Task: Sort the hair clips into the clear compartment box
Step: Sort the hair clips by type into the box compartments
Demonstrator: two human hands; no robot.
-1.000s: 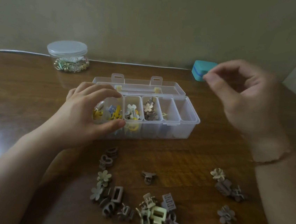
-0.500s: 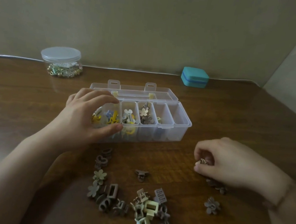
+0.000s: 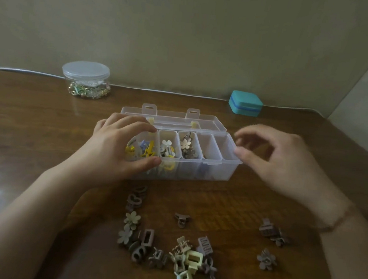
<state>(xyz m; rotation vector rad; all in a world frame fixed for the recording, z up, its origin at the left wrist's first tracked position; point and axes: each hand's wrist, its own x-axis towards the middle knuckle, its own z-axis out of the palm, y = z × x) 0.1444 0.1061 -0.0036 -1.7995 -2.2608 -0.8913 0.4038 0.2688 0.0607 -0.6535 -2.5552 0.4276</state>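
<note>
- While your left hand [image 3: 118, 148] is curling over the nine o'clock end of the clear compartment box [image 3: 211, 171], thumb on the near wall and fingers on the far rim, it is gripping the box itself.
- Your right hand [image 3: 274, 158] is hovering at the three o'clock end of the box, blurred, thumb and forefinger spread apart with nothing visible between them; the thumb tip is lying at the box's corner, though I cannot tell whether it is touching.
- The box is sitting open on the wooden table [image 3: 32, 123], its lid [image 3: 174, 118] lying back toward twelve o'clock.
- The compartment under your left hand is holding yellow and blue clips [image 3: 143, 148]; the next is holding pale ones, the middle one beige flower clips [image 3: 186, 147].
- The loose hair clips [image 3: 191, 258] are lying in a heap at six o'clock from the box, a few more [image 3: 271, 232] toward four o'clock.
- A lidded jar [image 3: 85, 79] is standing at eleven o'clock, a teal case [image 3: 246, 102] at one o'clock.
</note>
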